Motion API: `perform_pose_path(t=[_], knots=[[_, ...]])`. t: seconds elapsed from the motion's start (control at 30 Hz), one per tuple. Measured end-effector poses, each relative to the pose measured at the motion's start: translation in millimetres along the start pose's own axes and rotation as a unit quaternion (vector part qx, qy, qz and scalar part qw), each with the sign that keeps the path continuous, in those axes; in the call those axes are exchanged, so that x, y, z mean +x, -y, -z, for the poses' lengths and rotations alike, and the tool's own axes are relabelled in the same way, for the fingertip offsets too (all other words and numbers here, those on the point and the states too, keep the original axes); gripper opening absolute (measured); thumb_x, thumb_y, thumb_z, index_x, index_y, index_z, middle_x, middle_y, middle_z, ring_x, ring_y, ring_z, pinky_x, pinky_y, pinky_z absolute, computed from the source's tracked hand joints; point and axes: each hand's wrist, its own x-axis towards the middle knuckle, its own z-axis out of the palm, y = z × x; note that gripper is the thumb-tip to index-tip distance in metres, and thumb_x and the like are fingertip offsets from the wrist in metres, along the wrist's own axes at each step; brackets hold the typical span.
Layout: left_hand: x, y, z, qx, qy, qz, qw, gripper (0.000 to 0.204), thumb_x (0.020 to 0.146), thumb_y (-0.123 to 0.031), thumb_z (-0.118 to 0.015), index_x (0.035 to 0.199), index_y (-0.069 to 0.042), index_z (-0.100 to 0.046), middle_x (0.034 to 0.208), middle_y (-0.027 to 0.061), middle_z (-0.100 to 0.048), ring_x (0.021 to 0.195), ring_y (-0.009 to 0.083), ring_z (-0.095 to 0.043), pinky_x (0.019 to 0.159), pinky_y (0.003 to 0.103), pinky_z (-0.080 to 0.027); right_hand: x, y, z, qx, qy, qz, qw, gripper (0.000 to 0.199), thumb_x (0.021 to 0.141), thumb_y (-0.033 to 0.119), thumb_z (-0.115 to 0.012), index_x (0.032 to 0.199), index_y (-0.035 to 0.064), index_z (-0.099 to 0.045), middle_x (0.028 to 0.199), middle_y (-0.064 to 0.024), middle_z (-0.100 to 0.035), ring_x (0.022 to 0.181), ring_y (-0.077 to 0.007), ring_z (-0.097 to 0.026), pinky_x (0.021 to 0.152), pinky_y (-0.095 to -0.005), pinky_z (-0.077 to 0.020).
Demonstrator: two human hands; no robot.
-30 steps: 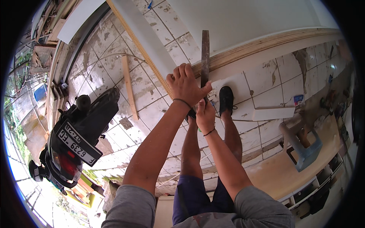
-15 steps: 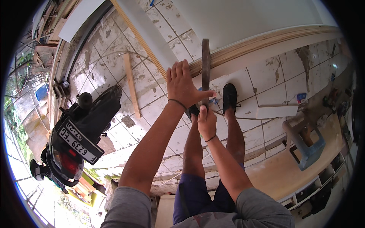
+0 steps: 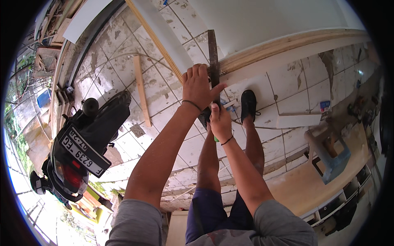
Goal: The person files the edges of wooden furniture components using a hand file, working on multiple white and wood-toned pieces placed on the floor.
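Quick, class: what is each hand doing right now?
Left hand: flat, fingers spread, pressing the metal ruler onto the board edge.
Right hand: closed on a green-handled tool.

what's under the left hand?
The left hand presses flat on a dark metal straightedge lying across the wood-edged white panel. The ruler's lower stretch and the panel edge beneath the palm are covered. The right hand grips something green, mostly hidden.

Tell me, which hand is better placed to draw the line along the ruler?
Probably the right hand: it seems to grip a green pencil beside the ruler. The left hand is spread flat on the ruler, pinning it to the board.
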Motion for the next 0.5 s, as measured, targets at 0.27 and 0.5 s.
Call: perform_pose_path(t=[0.27,0.5], knots=[[-33.8,0.6,0.6,0.035,-0.05,0.002,0.998,0.127,0.047,-0.075,-0.072,0.135,0.006,-0.029,0.143,0.0187,-0.029,0.143,0.0338,-0.003,0.108,0.063,0.004,-34.0,-42.6,-14.8,0.073,-0.046,-0.026,0.996,0.054,0.096,0.048,-0.039,0.089,-0.0016,-0.057,0.054,-0.0086,-0.052,0.054,-0.0209,-0.057,0.055,-0.0349,-0.0434],[-24.0,11.7,-16.9,0.019,-0.132,-0.041,0.99,0.089,0.062,-0.047,-0.078,0.124,0.002,-0.036,0.124,0.0199,-0.043,0.13,0.0399,-0.027,0.106,0.05,-0.024,-20.3,-27.3,-31.8,-0.006,-0.026,-0.042,0.999,0.043,0.097,0.038,-0.037,0.095,0.001,-0.059,0.062,-0.0132,-0.058,0.06,-0.0306,-0.06,0.061,-0.0394,-0.0452]])
